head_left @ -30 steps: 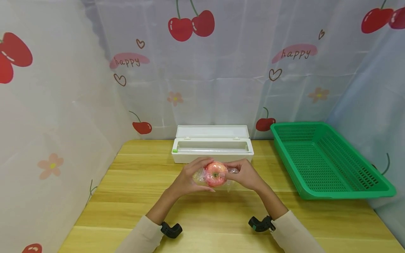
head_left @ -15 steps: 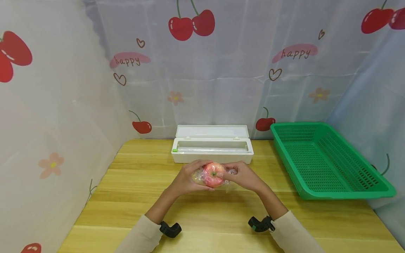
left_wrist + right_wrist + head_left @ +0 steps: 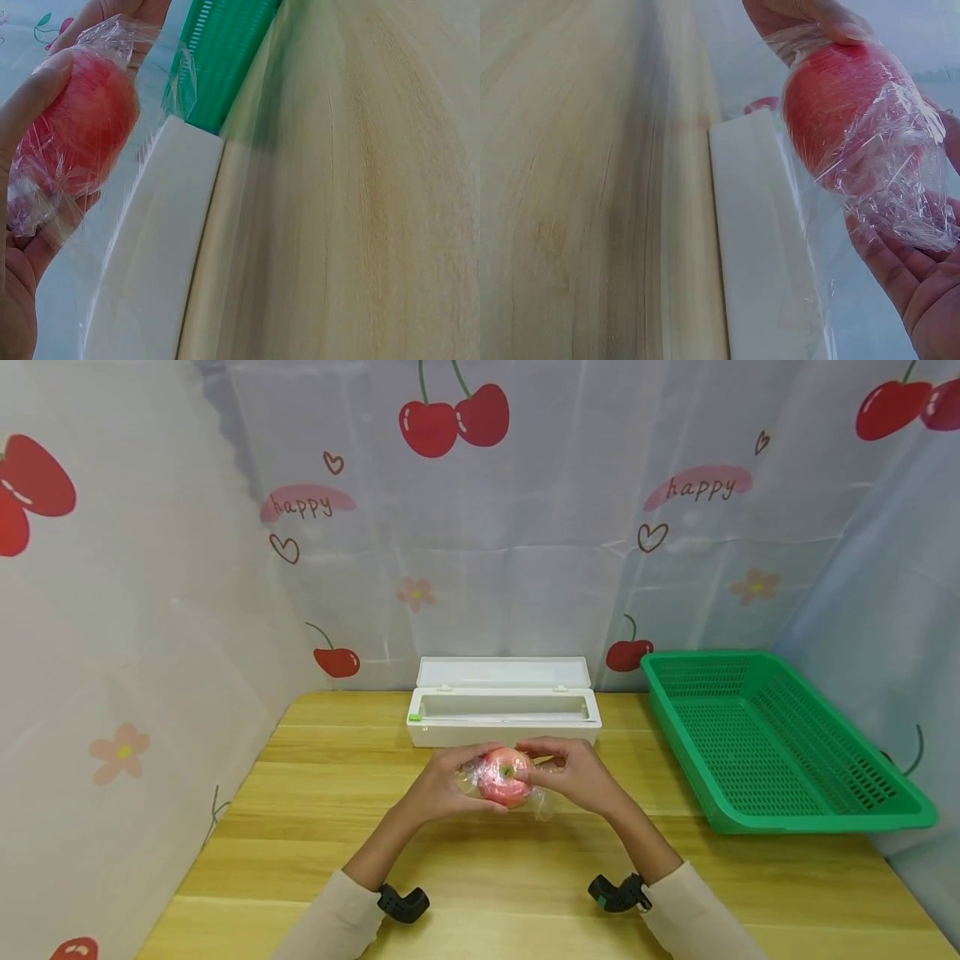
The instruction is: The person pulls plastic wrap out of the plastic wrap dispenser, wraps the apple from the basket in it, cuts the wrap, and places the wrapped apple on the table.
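Note:
A red apple [image 3: 506, 778] wrapped in clear plastic film is held between both hands over the table, its stem end facing up in the head view. My left hand [image 3: 441, 783] grips it from the left, thumb on the near side and fingers on the far side. From the right, my right hand [image 3: 573, 772] holds it too, thumb near the stem and fingers at its far side. Crinkled cling film [image 3: 896, 172] bunches out at the apple's side in the right wrist view. A loose flap of film [image 3: 180, 82] hangs off it in the left wrist view.
Behind the hands stands a white cling film box [image 3: 504, 735], lid raised, with a green slider at its left end. A green plastic basket [image 3: 825, 821] sits at the right of the wooden table [image 3: 300, 827]. A cherry-printed curtain [image 3: 525, 568] surrounds the table.
The apple has shifted slightly left and nearer. My right hand's fingers have moved from the film at the right side onto the apple's far side; the left hand keeps its grip.

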Action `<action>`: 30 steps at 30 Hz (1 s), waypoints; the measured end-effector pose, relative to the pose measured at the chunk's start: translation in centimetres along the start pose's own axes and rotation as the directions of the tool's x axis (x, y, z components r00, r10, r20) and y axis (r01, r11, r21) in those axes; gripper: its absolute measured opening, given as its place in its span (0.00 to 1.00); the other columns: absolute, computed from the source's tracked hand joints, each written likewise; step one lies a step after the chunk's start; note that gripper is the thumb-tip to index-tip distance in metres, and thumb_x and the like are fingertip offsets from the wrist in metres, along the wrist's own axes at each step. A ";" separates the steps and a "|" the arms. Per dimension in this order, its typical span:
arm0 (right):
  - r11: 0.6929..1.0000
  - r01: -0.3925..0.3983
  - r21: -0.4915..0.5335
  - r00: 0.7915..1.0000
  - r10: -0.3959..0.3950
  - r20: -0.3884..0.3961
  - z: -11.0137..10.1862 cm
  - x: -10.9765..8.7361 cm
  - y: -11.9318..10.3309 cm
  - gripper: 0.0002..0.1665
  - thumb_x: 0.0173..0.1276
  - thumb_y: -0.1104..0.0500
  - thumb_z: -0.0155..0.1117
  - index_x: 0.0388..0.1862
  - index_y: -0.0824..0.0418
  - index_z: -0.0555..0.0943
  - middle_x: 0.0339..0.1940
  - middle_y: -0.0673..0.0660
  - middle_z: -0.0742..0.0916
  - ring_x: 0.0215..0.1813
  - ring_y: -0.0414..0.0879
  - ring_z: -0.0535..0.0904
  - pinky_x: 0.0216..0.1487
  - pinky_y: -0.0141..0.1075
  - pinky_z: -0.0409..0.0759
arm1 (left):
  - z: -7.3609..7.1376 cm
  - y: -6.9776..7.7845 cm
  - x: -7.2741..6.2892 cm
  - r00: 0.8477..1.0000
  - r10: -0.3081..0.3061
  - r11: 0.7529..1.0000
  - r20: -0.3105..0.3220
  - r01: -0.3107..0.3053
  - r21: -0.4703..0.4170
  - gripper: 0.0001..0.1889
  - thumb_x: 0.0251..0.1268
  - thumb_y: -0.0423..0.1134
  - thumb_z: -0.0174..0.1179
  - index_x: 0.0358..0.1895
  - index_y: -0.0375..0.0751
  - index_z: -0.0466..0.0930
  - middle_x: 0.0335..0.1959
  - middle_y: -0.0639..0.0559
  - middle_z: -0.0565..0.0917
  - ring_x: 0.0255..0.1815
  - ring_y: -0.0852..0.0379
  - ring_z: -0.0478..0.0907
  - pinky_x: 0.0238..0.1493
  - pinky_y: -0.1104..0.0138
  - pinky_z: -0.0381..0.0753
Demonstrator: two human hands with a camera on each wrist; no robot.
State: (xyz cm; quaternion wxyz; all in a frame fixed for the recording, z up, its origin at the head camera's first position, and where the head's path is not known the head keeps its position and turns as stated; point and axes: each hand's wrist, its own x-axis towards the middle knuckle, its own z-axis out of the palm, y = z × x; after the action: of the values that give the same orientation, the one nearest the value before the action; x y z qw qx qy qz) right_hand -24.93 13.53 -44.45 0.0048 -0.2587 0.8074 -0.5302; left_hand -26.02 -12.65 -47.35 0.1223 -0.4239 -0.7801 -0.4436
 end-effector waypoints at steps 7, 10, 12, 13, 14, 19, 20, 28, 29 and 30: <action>1.000 -0.005 0.017 1.000 0.004 0.022 -0.2 -0.1 -0.1 0.26 0.63 0.53 0.77 0.59 0.59 0.85 0.55 0.54 0.88 0.56 0.50 0.83 0.52 0.39 0.85 | -0.2 0.2 0.0 0.997 -0.076 0.997 0.011 0.076 -0.014 0.42 0.43 0.50 0.84 0.67 0.48 0.77 0.58 0.54 0.84 0.56 0.57 0.83 0.55 0.63 0.84; 1.000 0.005 0.011 0.999 -0.005 0.053 -0.2 -0.1 -0.1 0.30 0.60 0.53 0.80 0.61 0.57 0.84 0.56 0.53 0.88 0.57 0.50 0.82 0.54 0.42 0.84 | -0.2 0.2 0.0 0.994 -0.109 0.994 0.005 0.109 -0.018 0.41 0.43 0.50 0.84 0.66 0.48 0.78 0.57 0.54 0.85 0.55 0.58 0.83 0.55 0.63 0.84; 1.000 0.013 -0.003 0.997 -0.013 0.075 -0.3 -0.1 -0.1 0.33 0.57 0.52 0.82 0.63 0.56 0.83 0.57 0.52 0.87 0.58 0.49 0.81 0.55 0.43 0.83 | -0.2 0.2 0.0 0.992 -0.125 0.992 -0.001 0.125 -0.015 0.41 0.42 0.50 0.84 0.65 0.48 0.79 0.56 0.55 0.85 0.55 0.59 0.83 0.55 0.63 0.84; 1.000 0.017 -0.012 0.996 -0.016 0.083 -0.3 -0.2 -0.2 0.35 0.56 0.51 0.83 0.63 0.55 0.83 0.57 0.51 0.87 0.58 0.49 0.81 0.55 0.43 0.83 | -0.2 0.3 0.0 0.991 -0.132 0.991 -0.005 0.132 -0.016 0.41 0.42 0.50 0.84 0.65 0.48 0.80 0.56 0.55 0.86 0.55 0.59 0.83 0.54 0.63 0.84; 0.999 0.024 -0.022 0.996 -0.022 0.091 -0.3 -0.2 -0.2 0.37 0.55 0.50 0.83 0.64 0.55 0.82 0.58 0.51 0.87 0.58 0.48 0.81 0.56 0.42 0.83 | -0.2 0.3 0.0 0.990 -0.139 0.990 -0.008 0.139 -0.018 0.40 0.42 0.50 0.84 0.64 0.47 0.80 0.56 0.55 0.86 0.54 0.59 0.83 0.54 0.63 0.84; 0.998 0.045 -0.037 0.993 -0.040 0.115 -0.2 -0.1 -0.3 0.43 0.51 0.47 0.84 0.67 0.52 0.80 0.62 0.49 0.85 0.62 0.47 0.81 0.59 0.40 0.82 | -0.1 0.4 -0.1 0.983 -0.183 0.982 -0.019 0.182 -0.043 0.38 0.43 0.52 0.83 0.63 0.50 0.81 0.54 0.57 0.86 0.53 0.60 0.83 0.53 0.63 0.85; 0.998 0.050 -0.040 0.992 -0.045 0.118 -0.1 -0.1 -0.4 0.44 0.51 0.47 0.84 0.68 0.53 0.79 0.63 0.49 0.84 0.62 0.47 0.80 0.59 0.40 0.82 | -0.1 0.5 -0.1 0.981 -0.193 0.980 -0.023 0.192 -0.050 0.38 0.44 0.52 0.83 0.63 0.50 0.81 0.54 0.58 0.86 0.53 0.60 0.83 0.53 0.63 0.85; 0.992 0.101 -0.075 0.990 -0.093 0.106 0.3 -0.2 -0.5 0.48 0.50 0.47 0.85 0.70 0.55 0.76 0.65 0.50 0.83 0.64 0.49 0.79 0.61 0.45 0.81 | -0.2 0.9 0.1 0.968 -0.249 0.964 -0.031 0.245 -0.098 0.35 0.46 0.50 0.82 0.61 0.49 0.82 0.52 0.56 0.87 0.50 0.58 0.84 0.51 0.63 0.85; 0.991 0.114 -0.077 0.989 -0.105 0.107 0.3 -0.2 -0.5 0.49 0.50 0.47 0.85 0.71 0.55 0.76 0.65 0.51 0.83 0.64 0.49 0.79 0.61 0.46 0.81 | -0.2 0.9 0.1 0.967 -0.254 0.963 -0.033 0.249 -0.102 0.34 0.47 0.49 0.82 0.61 0.49 0.83 0.51 0.55 0.87 0.50 0.58 0.84 0.50 0.63 0.85; 0.988 0.128 -0.082 0.987 -0.119 0.107 0.4 -0.2 -0.6 0.49 0.50 0.48 0.85 0.71 0.55 0.75 0.66 0.52 0.82 0.65 0.50 0.79 0.61 0.48 0.81 | -0.2 0.9 0.1 0.965 -0.260 0.961 -0.037 0.255 -0.104 0.34 0.47 0.49 0.82 0.61 0.48 0.83 0.51 0.55 0.88 0.49 0.58 0.84 0.50 0.64 0.85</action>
State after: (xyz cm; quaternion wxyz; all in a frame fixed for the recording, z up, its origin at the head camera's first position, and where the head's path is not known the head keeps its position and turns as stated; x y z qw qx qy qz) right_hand -24.42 13.14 -44.19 0.0017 -0.3347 0.8113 -0.4793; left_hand -25.42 -12.56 -46.61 0.0619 -0.3130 -0.8025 -0.5041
